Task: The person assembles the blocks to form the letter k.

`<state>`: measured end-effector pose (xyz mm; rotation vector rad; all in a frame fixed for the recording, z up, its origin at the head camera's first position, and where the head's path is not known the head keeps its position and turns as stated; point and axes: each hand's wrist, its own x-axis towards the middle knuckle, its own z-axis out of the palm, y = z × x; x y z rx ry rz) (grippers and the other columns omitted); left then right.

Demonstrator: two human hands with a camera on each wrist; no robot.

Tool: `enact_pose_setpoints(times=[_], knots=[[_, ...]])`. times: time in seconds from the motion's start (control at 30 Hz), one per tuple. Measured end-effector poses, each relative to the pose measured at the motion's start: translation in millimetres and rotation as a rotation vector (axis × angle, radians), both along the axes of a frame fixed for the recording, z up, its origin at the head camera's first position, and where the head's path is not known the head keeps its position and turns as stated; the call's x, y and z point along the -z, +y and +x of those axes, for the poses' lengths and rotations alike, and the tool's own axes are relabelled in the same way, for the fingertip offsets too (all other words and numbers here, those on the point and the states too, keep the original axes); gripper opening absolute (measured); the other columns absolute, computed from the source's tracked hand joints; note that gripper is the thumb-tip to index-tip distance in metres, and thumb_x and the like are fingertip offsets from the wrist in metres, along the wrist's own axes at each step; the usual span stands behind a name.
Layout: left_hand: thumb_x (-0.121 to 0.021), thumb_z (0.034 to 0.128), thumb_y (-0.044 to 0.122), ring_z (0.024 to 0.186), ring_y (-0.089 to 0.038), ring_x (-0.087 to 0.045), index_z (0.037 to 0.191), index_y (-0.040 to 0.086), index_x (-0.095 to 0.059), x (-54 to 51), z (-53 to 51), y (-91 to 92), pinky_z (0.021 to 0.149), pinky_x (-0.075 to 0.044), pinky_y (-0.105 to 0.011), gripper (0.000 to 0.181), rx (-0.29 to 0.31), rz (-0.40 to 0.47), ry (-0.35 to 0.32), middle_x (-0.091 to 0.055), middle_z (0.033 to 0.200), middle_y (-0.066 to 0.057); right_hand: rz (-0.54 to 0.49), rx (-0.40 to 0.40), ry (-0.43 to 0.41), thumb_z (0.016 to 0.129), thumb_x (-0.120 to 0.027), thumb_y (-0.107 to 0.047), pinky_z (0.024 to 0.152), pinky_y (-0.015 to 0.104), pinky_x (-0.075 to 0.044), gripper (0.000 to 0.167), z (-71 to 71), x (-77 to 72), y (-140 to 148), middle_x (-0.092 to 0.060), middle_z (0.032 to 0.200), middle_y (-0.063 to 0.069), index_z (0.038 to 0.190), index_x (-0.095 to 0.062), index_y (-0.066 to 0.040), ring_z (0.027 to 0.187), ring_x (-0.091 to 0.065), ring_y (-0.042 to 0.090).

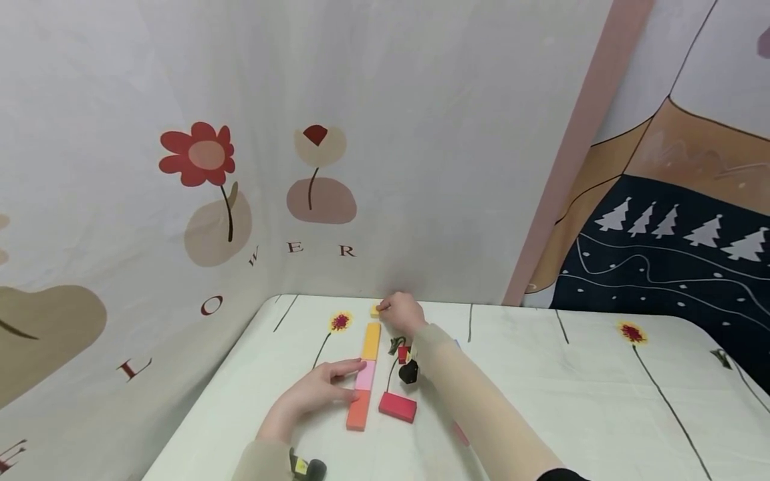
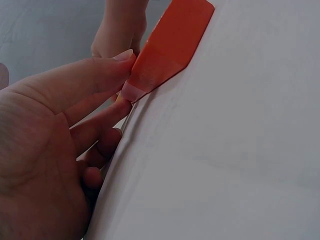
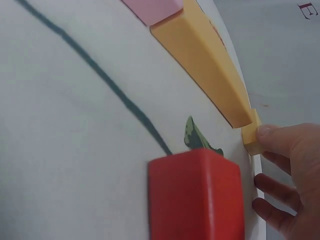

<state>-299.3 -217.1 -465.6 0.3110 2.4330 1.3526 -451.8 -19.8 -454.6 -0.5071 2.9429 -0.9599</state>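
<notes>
A row of blocks runs away from me on the table: an orange block [image 1: 357, 413] nearest, then a pink block [image 1: 365, 375], then a long yellow block [image 1: 371, 341]. Just past the far end, my right hand [image 1: 404, 312] pinches a small yellow block [image 3: 249, 136] between thumb and finger. It lies close to the long yellow one. Along the row's left side rests my left hand [image 1: 315, 389], its index finger touching the pink block and its thumb at the orange block. The left wrist view shows these fingertips against the near orange block [image 2: 172, 40].
Right of the row lie a red block [image 1: 398, 407] and, farther back, another red piece [image 1: 403, 355] partly hidden by the right wrist camera. A pink piece [image 1: 460, 434] shows beside the right forearm. The flower-printed curtain [image 1: 421, 167] rises directly behind the table's far edge.
</notes>
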Motion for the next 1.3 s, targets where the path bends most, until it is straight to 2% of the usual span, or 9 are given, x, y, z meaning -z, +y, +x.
enact_pose_setpoints(times=[0.2,0.47,0.7,1.03,1.3], knots=[[-0.078,0.081,0.032,0.137,-0.035,-0.035,0.135,0.029,-0.059,1.5,0.3,-1.1,0.107,-0.028,-0.062,0.058,-0.007,-0.009,-0.002,-0.046,0.147,-0.003,-0.051,0.016,-0.049,0.087,-0.072,-0.018,0.089,0.037,-0.05,0.014,2.3,1.6,3.2,-0.072,0.104,-0.004,0.1,-0.078,-0.019,0.1,-0.061,0.018],[-0.078,0.0812,0.028,0.138,-0.036,-0.034,0.136,0.027,-0.059,1.6,0.3,-1.0,0.107,-0.027,-0.064,0.058,-0.019,0.012,-0.015,-0.046,0.147,-0.005,-0.114,0.001,-0.1,0.087,-0.074,-0.02,0.084,0.036,-0.051,0.011,4.6,5.5,5.4,-0.069,0.1,-0.007,0.097,-0.079,-0.02,0.095,-0.059,0.015],[-0.078,0.0814,0.026,0.138,-0.035,-0.034,0.136,0.026,-0.058,0.9,1.7,-0.3,0.106,-0.026,-0.065,0.058,-0.027,0.021,-0.021,-0.046,0.147,-0.006,-0.096,-0.004,-0.07,0.087,-0.074,-0.022,0.085,0.036,-0.051,0.011,9.2,6.2,4.4,-0.069,0.101,-0.007,0.097,-0.079,-0.021,0.097,-0.059,0.016],[-0.078,0.0811,0.03,0.136,-0.035,-0.037,0.136,0.027,-0.058,3.4,-0.9,-3.2,0.107,-0.03,-0.061,0.059,-0.005,0.009,0.001,-0.047,0.146,-0.004,-0.075,-0.013,-0.055,0.089,-0.071,-0.022,0.083,0.033,-0.051,0.012,13.7,6.9,2.5,-0.069,0.105,-0.006,0.099,-0.078,-0.021,0.096,-0.058,0.014],[-0.079,0.0802,0.032,0.135,-0.035,-0.038,0.136,0.028,-0.058,2.3,0.8,-1.5,0.106,-0.03,-0.062,0.059,-0.009,-0.016,0.015,-0.048,0.146,-0.003,-0.069,-0.023,-0.042,0.09,-0.071,-0.022,0.085,0.032,-0.052,0.014,17.2,6.6,3.3,-0.069,0.107,-0.004,0.101,-0.078,-0.02,0.098,-0.059,0.015]])
